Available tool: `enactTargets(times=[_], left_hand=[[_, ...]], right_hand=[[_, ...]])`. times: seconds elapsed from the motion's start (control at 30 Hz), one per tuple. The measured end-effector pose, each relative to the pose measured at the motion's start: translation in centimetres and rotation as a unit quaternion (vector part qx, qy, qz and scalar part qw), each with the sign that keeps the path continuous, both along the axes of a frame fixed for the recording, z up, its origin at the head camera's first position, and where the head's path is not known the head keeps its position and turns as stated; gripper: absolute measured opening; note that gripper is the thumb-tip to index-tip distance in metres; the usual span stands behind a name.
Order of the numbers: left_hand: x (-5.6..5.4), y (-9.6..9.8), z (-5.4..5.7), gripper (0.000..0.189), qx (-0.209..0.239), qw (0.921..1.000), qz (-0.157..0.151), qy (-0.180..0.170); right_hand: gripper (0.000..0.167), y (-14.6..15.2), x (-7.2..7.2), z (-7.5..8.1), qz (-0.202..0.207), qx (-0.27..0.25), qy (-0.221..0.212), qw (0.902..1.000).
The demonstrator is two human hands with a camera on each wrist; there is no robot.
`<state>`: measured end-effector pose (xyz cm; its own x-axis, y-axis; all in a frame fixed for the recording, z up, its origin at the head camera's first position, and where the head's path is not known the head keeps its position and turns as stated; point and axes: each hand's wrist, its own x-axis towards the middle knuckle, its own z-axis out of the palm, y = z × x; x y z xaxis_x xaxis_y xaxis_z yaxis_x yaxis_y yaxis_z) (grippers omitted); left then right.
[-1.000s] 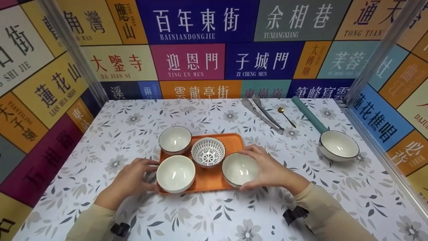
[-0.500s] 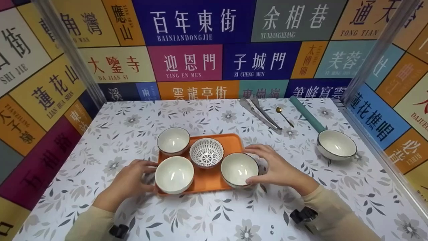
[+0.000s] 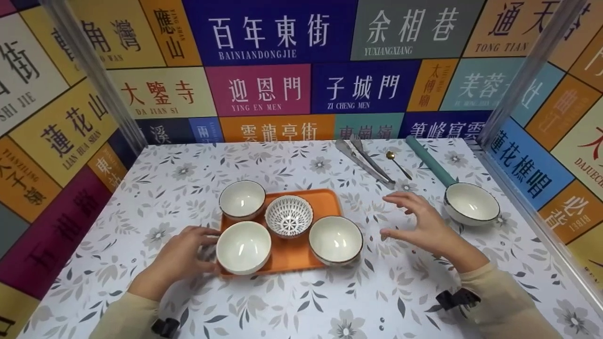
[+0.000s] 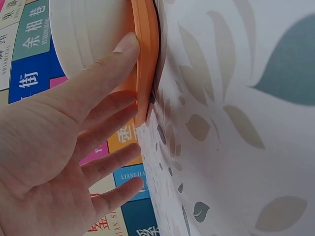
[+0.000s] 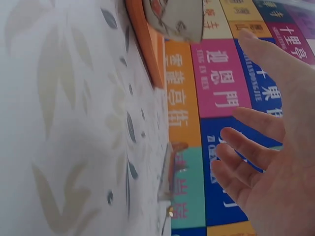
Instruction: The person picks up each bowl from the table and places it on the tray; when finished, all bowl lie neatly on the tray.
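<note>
An orange tray (image 3: 294, 256) carries a dark-rimmed bowl (image 3: 242, 200) at back left, a plain white bowl (image 3: 244, 248) at front left, a small black-patterned bowl (image 3: 289, 216) in the middle and another dark-rimmed bowl (image 3: 336, 240) at right. My left hand (image 3: 181, 254) is at the tray's left edge, its thumb touching the rim in the left wrist view and its other fingers loosely extended. My right hand (image 3: 424, 230) hovers to the right of the tray with fingers spread and nothing in it, apart from the right bowl.
Right of my right hand sits a dark-rimmed bowl (image 3: 472, 203), with a green stick-like thing (image 3: 431, 160) reaching back from it. Grey tongs (image 3: 362, 160) and a small gold spoon (image 3: 398, 165) lie at the back. Printed walls (image 3: 264, 89) enclose the flowered tabletop (image 3: 278, 306).
My right hand has let go of the right bowl and moved off to the right. The bowl stays on the tray, and my left hand keeps its place at the tray's edge.
</note>
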<state>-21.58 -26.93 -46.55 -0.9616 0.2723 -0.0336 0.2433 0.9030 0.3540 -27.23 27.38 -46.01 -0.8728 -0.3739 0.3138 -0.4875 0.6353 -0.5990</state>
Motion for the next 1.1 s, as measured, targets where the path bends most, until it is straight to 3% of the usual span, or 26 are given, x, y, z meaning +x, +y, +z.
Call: enactTargets(times=[0.4,0.9,1.1], left_hand=[[0.0,0.0,-0.1,0.06,-0.003,0.9998,-0.006,0.017],[0.1,0.1,0.0,0.065,0.003,0.9997,0.016,-0.021],[0.2,0.1,0.1,0.064,0.005,0.9995,0.018,-0.023]], right_hand=[[0.07,5.7,-0.3,1.2,-0.081,0.022,0.046,0.9954],[0.074,12.1,-1.6,0.7,-0.145,0.03,0.01,0.989],[0.088,13.2,-1.8,0.5,-0.167,0.05,-0.011,0.9846]])
